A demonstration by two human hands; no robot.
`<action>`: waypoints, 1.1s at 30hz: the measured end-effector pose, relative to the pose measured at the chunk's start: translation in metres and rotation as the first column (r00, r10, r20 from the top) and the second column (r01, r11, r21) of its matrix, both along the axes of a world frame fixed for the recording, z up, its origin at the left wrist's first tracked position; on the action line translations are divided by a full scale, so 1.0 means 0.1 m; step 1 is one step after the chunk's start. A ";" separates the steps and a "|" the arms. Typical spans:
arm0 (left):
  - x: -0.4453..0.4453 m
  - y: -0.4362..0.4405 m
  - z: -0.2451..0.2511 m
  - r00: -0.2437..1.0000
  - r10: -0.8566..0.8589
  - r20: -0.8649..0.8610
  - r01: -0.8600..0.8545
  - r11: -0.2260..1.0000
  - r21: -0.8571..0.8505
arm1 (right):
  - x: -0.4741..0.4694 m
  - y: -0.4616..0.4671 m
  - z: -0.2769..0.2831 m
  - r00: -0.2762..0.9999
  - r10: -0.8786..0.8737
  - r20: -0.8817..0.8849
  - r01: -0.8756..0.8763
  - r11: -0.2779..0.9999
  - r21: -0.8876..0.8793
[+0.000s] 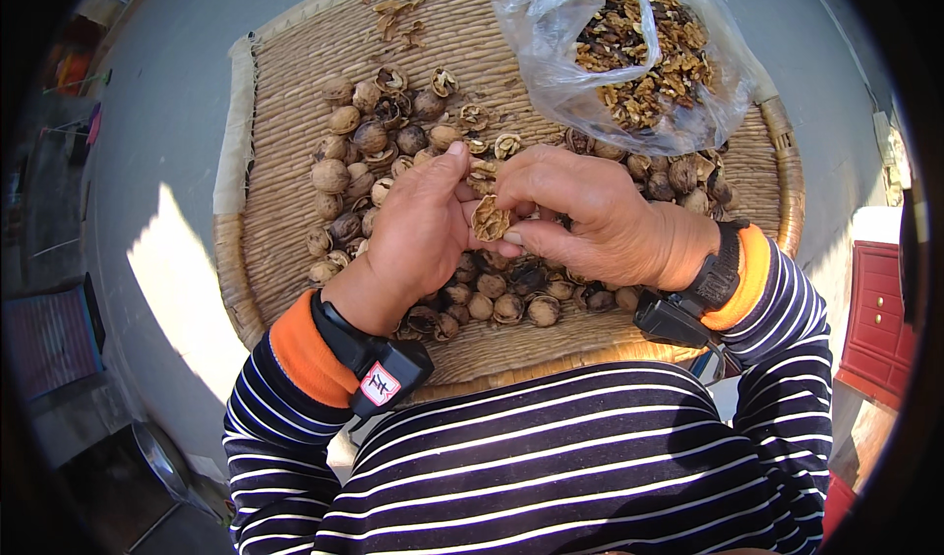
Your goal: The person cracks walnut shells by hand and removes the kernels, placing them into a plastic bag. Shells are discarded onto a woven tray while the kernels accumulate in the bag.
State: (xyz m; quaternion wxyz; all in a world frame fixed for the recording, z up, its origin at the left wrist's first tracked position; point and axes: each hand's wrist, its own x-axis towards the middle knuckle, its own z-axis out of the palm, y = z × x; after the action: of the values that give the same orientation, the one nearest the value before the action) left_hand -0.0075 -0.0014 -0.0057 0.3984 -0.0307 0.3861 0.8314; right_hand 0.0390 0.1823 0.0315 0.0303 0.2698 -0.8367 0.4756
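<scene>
Between my hands, above a pile of walnuts, is a broken walnut shell piece (pixel 490 219), its hollow side facing up. The thumb and fingers of my right hand (pixel 582 212) grip its right edge. My left hand (pixel 424 223) is half curled with the palm up, its fingers under the shell piece and another walnut piece (pixel 483 175) between its thumb and fingers. Whole and cracked walnuts (pixel 371 137) lie around and below both hands. A clear plastic bag (pixel 542 46) at the upper right holds many walnut kernels (pixel 682 39).
Everything rests on a round woven tray (pixel 287 112) with a thick rim. Shell fragments (pixel 398 20) lie near its far edge. A red cabinet (pixel 877 312) stands at the far right. A metal basin (pixel 161 459) is at the lower left.
</scene>
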 end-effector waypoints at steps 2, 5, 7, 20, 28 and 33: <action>0.00 0.01 0.02 0.999 -0.015 0.036 0.014 0.999 0.031 | -0.01 0.03 0.01 0.995 -0.053 0.078 0.052 0.998 0.017; -0.02 -0.01 0.04 0.997 -0.059 -0.048 0.059 0.998 -0.004 | -0.04 0.07 0.02 0.951 -0.180 0.251 0.191 0.981 -0.018; -0.03 -0.03 0.05 0.989 -0.122 -0.081 0.118 0.992 -0.054 | -0.07 0.09 0.00 0.896 -0.206 0.393 0.267 0.958 -0.105; 0.07 -0.02 0.19 0.970 -0.177 -0.169 0.125 0.952 -0.279 | -0.08 0.11 -0.10 0.922 -0.172 0.348 0.224 0.968 -0.117; -0.03 -0.09 0.13 0.990 -0.121 -0.071 0.103 0.971 -0.214 | -0.11 0.25 0.12 0.972 -0.236 -0.020 0.236 0.972 0.013; -0.09 -0.12 0.11 0.988 -0.063 -0.138 0.023 0.962 -0.271 | -0.29 0.57 0.32 0.808 -0.587 -0.056 0.583 0.810 -0.071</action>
State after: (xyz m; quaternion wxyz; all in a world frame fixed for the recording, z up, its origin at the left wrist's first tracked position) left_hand -0.0163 -0.0131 0.0056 0.3792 -0.0152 0.5240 0.7625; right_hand 0.0099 0.2394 0.0633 0.2136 0.0164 -0.8650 0.4537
